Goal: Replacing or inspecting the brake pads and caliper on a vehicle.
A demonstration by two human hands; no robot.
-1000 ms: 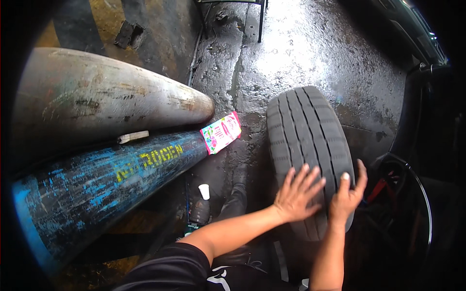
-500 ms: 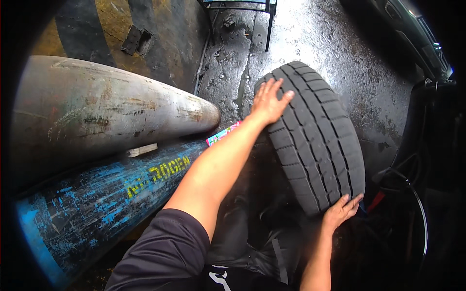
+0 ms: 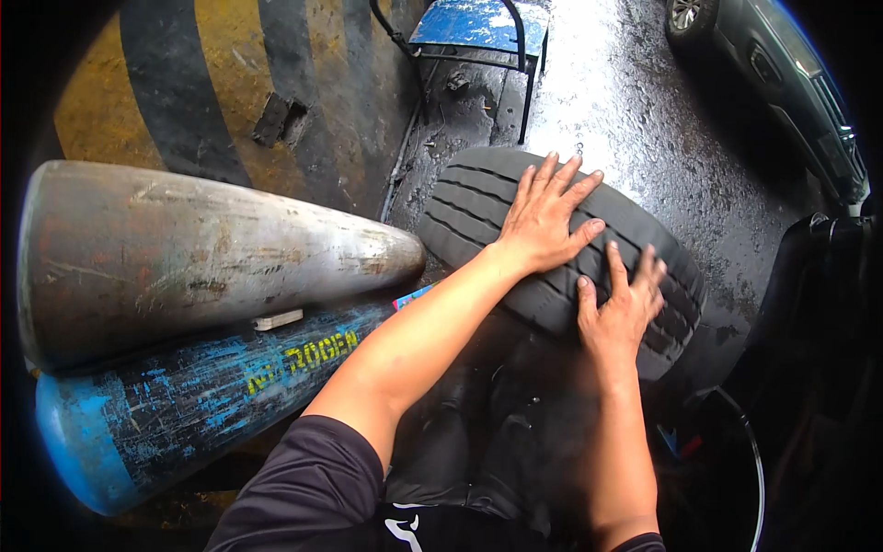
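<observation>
The tyre (image 3: pixel 561 248) has tilted leftward since earlier; left hand (image 3: pixel 543 221) and right hand (image 3: pixel 621 308) press it centre-frame, fingers spread, rolling it; next needs steady pushing.

Black treaded tyre (image 3: pixel 478 207) standing on wet concrete.

One view only — a wide fisheye worn on the person's head, looking steeply down and forward over both forearms. It sits close: the left hand (image 3: pixel 543 216) and right hand (image 3: pixel 618 308) on the tyre (image 3: pixel 478 207) fill the middle. Edges bend — gas cylinders (image 3: pixel 202 248) at left, wet floor (image 3: pixel 625 101) and a car (image 3: pixel 782 74) at the top.
</observation>
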